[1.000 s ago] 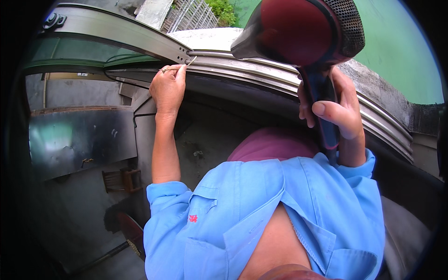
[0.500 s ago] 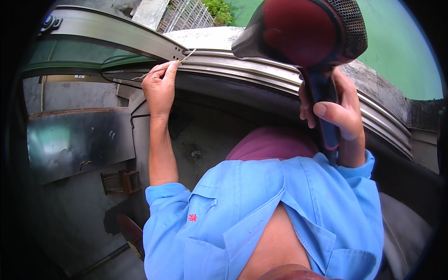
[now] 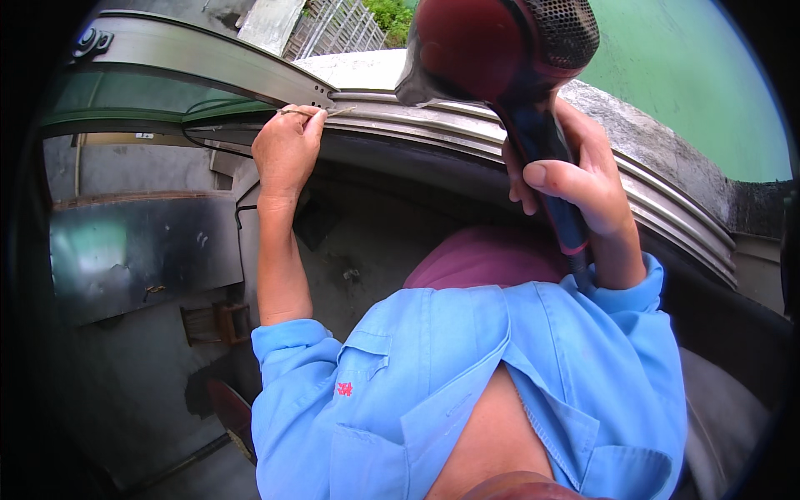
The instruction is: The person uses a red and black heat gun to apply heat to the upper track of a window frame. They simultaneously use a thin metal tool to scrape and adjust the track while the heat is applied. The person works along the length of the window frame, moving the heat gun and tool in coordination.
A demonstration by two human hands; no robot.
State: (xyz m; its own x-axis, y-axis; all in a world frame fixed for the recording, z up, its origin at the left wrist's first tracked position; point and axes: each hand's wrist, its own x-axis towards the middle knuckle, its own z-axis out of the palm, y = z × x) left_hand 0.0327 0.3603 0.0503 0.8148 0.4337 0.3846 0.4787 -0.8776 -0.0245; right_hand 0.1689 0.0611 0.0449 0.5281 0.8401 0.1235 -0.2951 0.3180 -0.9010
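My left hand [image 3: 285, 146] is closed in a pinch on a thin pale strip [image 3: 342, 109] at the sliding window's metal frame [image 3: 200, 58], near a joint with small holes. My right hand [image 3: 571, 179] grips the dark handle of a red and black hair dryer [image 3: 467, 42], held raised over the silver track [image 3: 433, 122] with its nozzle toward the left. A dark cable [image 3: 217, 142] runs along the frame left of my left hand.
Beyond the track are a concrete ledge [image 3: 633, 133], a green surface [image 3: 683, 67], a grille [image 3: 333, 29] and leaves [image 3: 387, 21]. At lower left are a shiny metal sheet [image 3: 142, 258], a small wooden object [image 3: 229, 321] and a dark red round object [image 3: 229, 404].
My right hand and the hair dryer have shifted left and upward. My left hand has slid left along the frame, with the thin strip now lying flatter.
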